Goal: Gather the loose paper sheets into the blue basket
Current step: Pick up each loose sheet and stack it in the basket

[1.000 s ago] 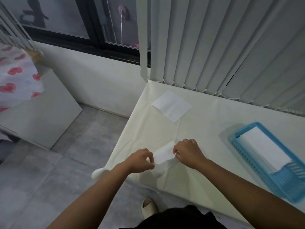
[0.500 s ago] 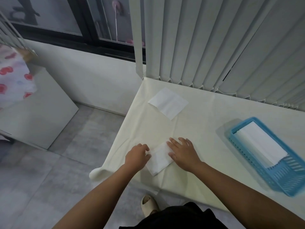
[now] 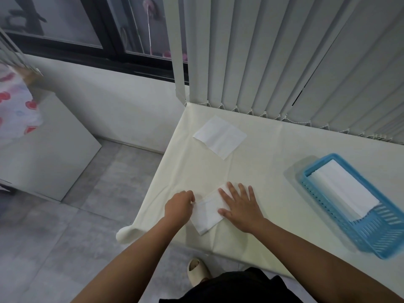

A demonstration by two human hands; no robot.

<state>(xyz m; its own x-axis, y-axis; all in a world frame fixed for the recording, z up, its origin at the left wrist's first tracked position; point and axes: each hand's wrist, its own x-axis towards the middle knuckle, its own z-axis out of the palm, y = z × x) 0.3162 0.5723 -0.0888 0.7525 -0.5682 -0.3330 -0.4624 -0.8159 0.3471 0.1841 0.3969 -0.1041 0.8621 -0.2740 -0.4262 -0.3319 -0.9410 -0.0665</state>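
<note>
A folded white paper sheet (image 3: 206,212) lies near the table's front left corner. My right hand (image 3: 239,203) presses flat on its right part, fingers spread. My left hand (image 3: 180,204) is curled at the sheet's left edge, fingertips touching or pinching it. A second white sheet (image 3: 219,136) lies unfolded farther back, near the blinds. The blue basket (image 3: 369,232) stands at the right, with folded white paper (image 3: 343,188) inside it.
The table (image 3: 273,171) wears a cream cloth whose corner hangs off the front left. Vertical blinds (image 3: 284,51) hang along the far edge. A white board (image 3: 43,154) leans on the floor at left. My sandalled foot (image 3: 196,270) shows below.
Both hands held the sheet raised and pinched a second ago. They have laid it on the cloth; my right hand opened flat onto it, my left stays at its left edge.
</note>
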